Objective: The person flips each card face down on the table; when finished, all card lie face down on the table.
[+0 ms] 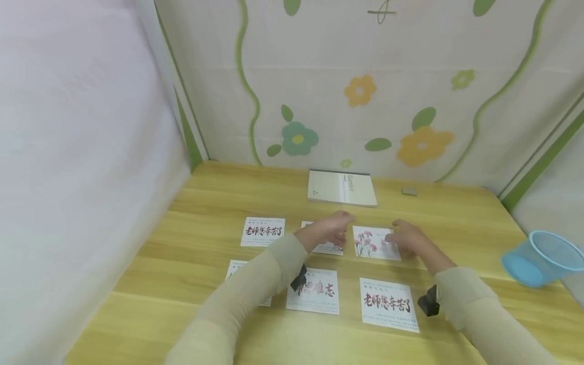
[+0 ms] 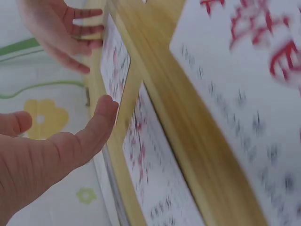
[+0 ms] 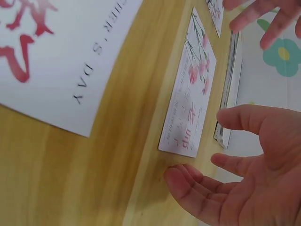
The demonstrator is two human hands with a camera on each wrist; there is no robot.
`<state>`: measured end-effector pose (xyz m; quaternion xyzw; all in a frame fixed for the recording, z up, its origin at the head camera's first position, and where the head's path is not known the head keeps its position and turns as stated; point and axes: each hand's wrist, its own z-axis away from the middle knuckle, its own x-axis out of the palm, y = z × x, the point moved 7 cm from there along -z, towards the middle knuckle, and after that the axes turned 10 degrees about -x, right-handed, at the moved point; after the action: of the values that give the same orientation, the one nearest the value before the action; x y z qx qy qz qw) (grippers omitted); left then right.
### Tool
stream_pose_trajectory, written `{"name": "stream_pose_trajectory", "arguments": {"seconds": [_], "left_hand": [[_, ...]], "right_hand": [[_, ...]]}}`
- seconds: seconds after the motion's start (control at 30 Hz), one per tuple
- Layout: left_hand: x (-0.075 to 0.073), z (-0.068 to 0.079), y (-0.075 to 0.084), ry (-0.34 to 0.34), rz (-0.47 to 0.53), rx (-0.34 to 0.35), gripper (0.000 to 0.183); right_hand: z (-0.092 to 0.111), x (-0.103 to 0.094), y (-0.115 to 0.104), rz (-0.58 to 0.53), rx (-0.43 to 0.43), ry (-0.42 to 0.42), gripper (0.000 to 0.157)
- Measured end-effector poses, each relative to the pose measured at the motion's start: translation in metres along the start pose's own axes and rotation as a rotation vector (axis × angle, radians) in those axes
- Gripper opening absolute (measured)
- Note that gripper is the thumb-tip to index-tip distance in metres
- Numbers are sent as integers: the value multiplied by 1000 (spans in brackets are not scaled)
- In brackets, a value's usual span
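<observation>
My right hand [image 1: 408, 237], fingers spread, hovers at the right edge of a white card with pink carnations [image 1: 365, 246]. In the right wrist view that card [image 3: 190, 89] lies flat on the wood, with the fingertips just beyond its near end. Over another flowered card [image 1: 329, 248], partly hidden by it, is my left hand [image 1: 327, 229], relaxed and holding nothing. Closer to me lie two cards with red Chinese lettering, one in the middle [image 1: 315, 299] and one at right [image 1: 388, 304]. A lettered card [image 1: 262, 233] sits at the back left.
My left sleeve mostly covers another card [image 1: 234, 266]. Behind the cards lies a notepad [image 1: 337, 187], with a small grey block [image 1: 409, 192] to its right. A blue translucent cup [image 1: 531, 261] stands at the right edge. Printed curtains [image 1: 319, 101] enclose the table.
</observation>
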<state>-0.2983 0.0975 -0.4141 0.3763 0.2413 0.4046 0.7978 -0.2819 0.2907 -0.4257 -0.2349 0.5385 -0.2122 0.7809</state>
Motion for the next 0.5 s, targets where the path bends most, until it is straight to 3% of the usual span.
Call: {"name": "stream_pose_trajectory", "arguments": {"seconds": [0.1, 0.27, 0.5], "left_hand": [[10, -5, -3, -20, 108, -49, 59], [15, -12, -7, -18, 291, -99, 67], [18, -15, -9, -18, 453, -88, 71]], "right_hand": [[-1, 4, -1, -26, -1, 25, 71], [-2, 7, -3, -68, 14, 42, 71], [-3, 10, -3, -90, 19, 58, 72]]}}
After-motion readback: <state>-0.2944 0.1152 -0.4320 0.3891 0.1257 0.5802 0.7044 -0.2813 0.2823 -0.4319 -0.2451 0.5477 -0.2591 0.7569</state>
